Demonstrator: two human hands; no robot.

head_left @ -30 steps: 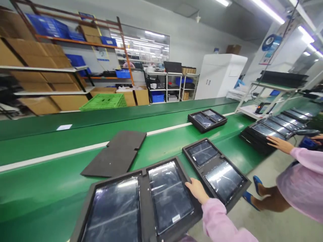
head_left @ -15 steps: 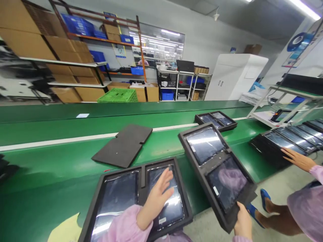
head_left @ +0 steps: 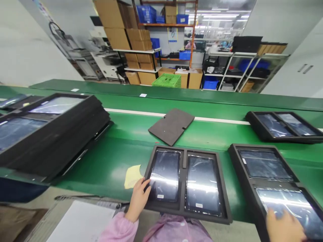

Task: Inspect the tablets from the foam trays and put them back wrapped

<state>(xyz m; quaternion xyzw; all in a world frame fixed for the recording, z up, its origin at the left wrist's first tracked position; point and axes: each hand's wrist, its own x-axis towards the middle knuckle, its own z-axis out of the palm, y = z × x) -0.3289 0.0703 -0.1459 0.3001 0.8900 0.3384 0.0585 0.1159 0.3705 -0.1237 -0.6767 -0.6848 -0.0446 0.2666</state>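
A black foam tray (head_left: 184, 158) with two wrapped dark screens lies at the near edge of the green belt (head_left: 113, 151). My left hand (head_left: 138, 198) grips this tray's left edge, thumb on the rim beside the left screen. A second two-screen foam tray (head_left: 235, 161) lies angled at the right, its near end overhanging the belt. My right hand (head_left: 285, 227) holds that near end, fingers over the lower screen; the hand is blurred and partly cut off. A yellow paper slip (head_left: 132, 176) lies just left of my left hand.
A loose dark foam sheet (head_left: 171, 126) lies mid-belt. A third screen tray (head_left: 254, 119) sits far right. A tall slanted stack of trays (head_left: 63, 134) fills the left. White paper (head_left: 80, 222) lies below the belt edge. Shelves with cartons and a green crate (head_left: 167, 80) stand behind.
The view has swung left. The right tray came down from a raised tilt onto the belt. My left hand moved off the screen to the middle tray's left edge.
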